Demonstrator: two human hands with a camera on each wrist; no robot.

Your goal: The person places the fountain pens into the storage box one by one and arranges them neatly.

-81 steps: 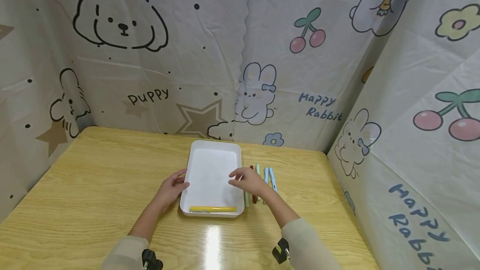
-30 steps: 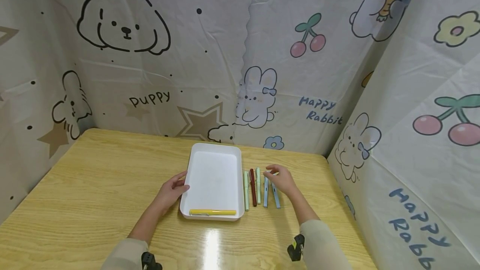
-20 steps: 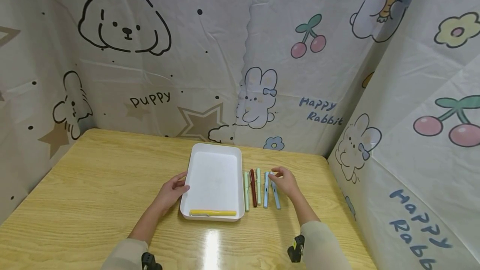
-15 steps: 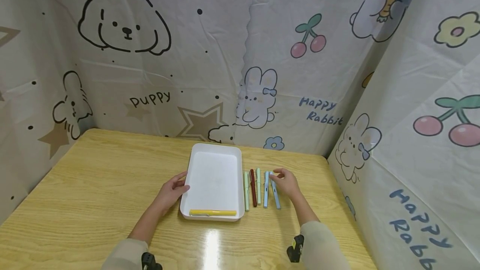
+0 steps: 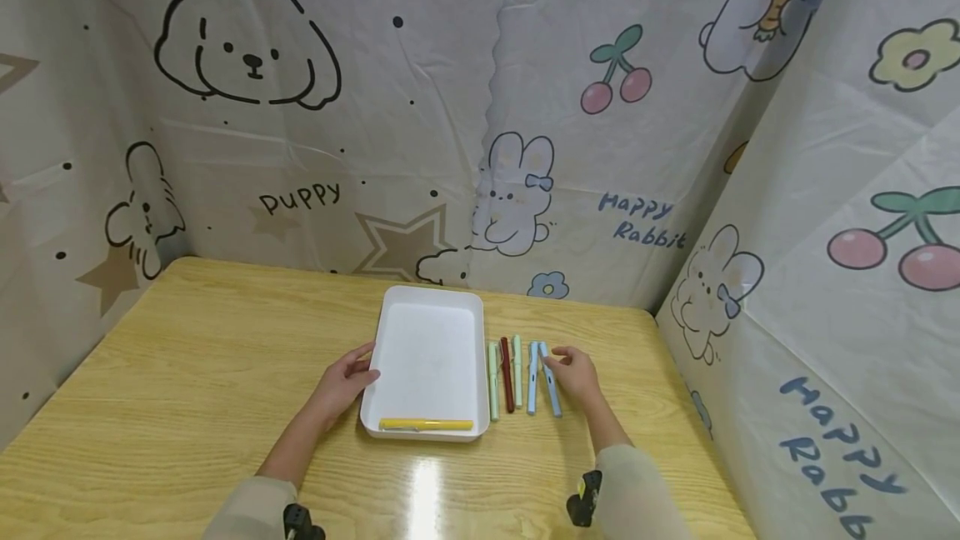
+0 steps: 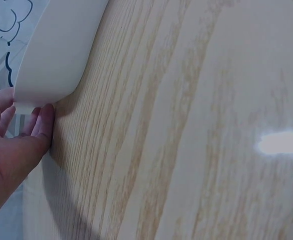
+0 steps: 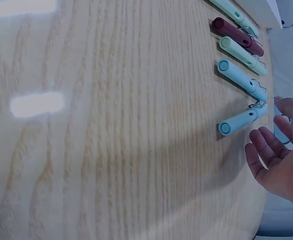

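A white tray (image 5: 427, 348) lies on the wooden table with a yellow pen (image 5: 426, 424) along its near end. My left hand (image 5: 337, 382) holds the tray's left side, thumb at the rim and fingers against the outer wall, as the left wrist view also shows. My right hand (image 5: 576, 373) is beside the far end of the right-hand light blue pen (image 5: 553, 397). In the right wrist view, its fingers (image 7: 256, 157) are loosely bent with nothing in them; whether a fingertip touches the pen I cannot tell. Another light blue pen (image 5: 532, 382) lies just left.
Between the tray and the blue pens lie a pale green pen (image 5: 493, 382), a dark red pen (image 5: 507, 377) and a second pale green pen (image 5: 517, 373). A printed cloth (image 5: 420, 148) hangs behind the table (image 5: 247, 340) and along both sides.
My right hand has gone from above the tray to the right, over the pens, then edged slightly right and nearer beside the right-hand blue pen. My left hand stays on the tray.
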